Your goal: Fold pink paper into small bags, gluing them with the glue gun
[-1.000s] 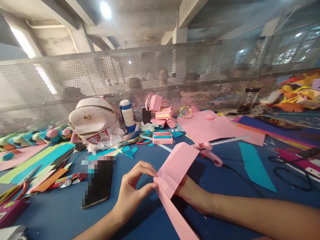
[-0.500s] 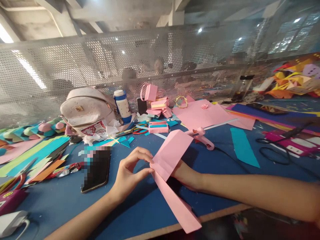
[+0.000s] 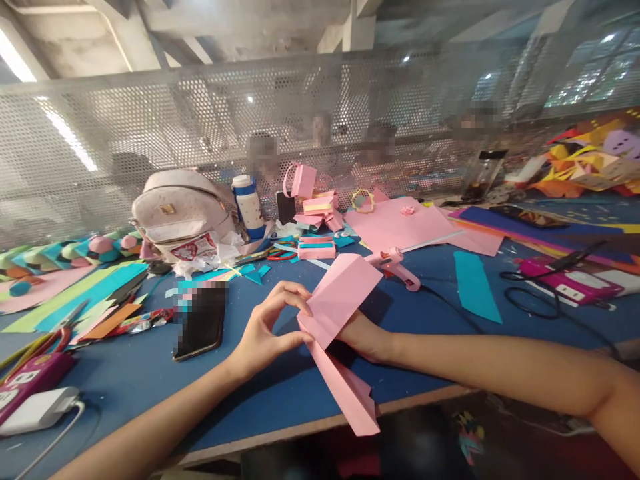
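A folded piece of pink paper [image 3: 345,293] is held up over the front of the table, with a long flap hanging down toward the table's edge. My left hand [image 3: 275,323] pinches its left corner between thumb and fingers. Behind the upper panel, my right hand [image 3: 367,337] supports the paper; its fingers are mostly hidden by it. Just beyond the paper lies a pink glue gun [image 3: 397,267] with a glue stick in its back end; the paper covers its nozzle.
A phone [image 3: 203,323] lies left of my hands. Farther back stand a backpack [image 3: 183,203], a bottle [image 3: 249,207] and small pink paper boxes [image 3: 317,248]. Pink sheets [image 3: 385,227] and a blue strip [image 3: 475,287] lie right. Power strips [image 3: 570,283] with cords sit at both sides.
The hanging flap has swung slightly up and left. My left fingers have shifted a little on the paper's corner. The camera view has moved somewhat.
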Available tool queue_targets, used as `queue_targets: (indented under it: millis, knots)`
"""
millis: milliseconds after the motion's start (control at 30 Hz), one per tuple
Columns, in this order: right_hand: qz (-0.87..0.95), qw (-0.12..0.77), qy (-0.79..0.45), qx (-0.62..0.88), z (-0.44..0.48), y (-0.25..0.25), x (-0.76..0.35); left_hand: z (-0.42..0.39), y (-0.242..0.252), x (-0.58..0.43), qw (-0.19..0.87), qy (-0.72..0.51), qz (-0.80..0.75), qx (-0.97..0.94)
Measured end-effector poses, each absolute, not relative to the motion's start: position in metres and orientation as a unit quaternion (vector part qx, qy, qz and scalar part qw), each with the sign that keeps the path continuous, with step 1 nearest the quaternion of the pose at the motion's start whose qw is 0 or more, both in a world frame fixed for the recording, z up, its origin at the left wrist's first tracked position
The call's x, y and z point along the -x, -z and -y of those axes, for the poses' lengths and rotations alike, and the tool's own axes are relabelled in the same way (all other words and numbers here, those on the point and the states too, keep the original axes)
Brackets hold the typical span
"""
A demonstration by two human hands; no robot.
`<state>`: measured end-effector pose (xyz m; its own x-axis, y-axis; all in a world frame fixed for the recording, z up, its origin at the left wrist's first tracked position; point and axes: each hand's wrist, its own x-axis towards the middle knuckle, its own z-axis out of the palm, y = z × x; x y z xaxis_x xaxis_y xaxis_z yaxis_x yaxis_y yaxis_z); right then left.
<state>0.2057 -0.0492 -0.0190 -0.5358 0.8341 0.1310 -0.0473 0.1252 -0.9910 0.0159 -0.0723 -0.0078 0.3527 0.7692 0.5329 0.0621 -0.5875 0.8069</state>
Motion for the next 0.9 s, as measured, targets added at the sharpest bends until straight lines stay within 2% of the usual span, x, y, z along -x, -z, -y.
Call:
queue_targets:
  millis: [400, 667, 900]
  knots:
    - [0.658, 0.374, -0.587, 0.287, 0.049, 0.019, -0.206, 0.076, 0.009, -0.018, 0.333, -0.492, -0.295, -0.749]
    - [0.573, 0.368, -0.692, 0.239, 0.047, 0.029, -0.207, 0.077, 0.008, -0.019, 0.302, -0.496, -0.304, -0.755]
    - [0.546, 0.348, -0.729, 0.222, 0.05, 0.024, -0.21, 0.076, 0.007, -0.017, 0.282, -0.505, -0.313, -0.753]
